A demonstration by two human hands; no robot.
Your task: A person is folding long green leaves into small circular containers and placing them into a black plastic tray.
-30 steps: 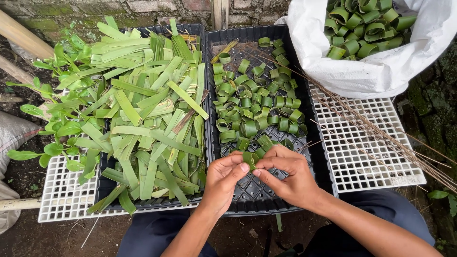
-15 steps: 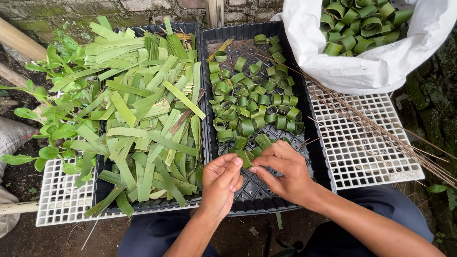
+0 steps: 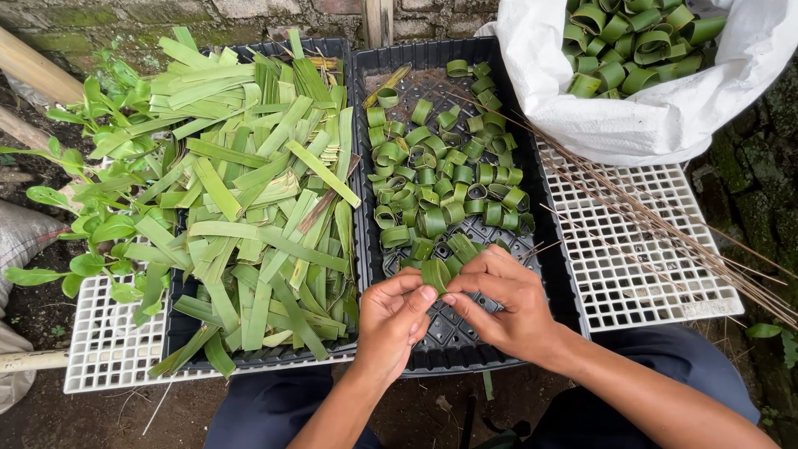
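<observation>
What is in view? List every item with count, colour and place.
flat green leaf strips: many, left black tray
rolled green leaf rings: many, right black tray
white woven sack: one, top right, holding more rings
white plastic grids: two, under the trays
thin brown sticks: a bundle, right grid
leafy green plant: left edge
green leaf ring: one, between both hands
left hand: pinching it
right hand: pinching it

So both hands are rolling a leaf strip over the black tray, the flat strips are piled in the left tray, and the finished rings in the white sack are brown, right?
Not quite: the rings in the white sack are green, not brown, as the head view shows. The rest holds: the left hand and right hand pinch a leaf strip over the black tray, and flat strips fill the left tray.
</observation>
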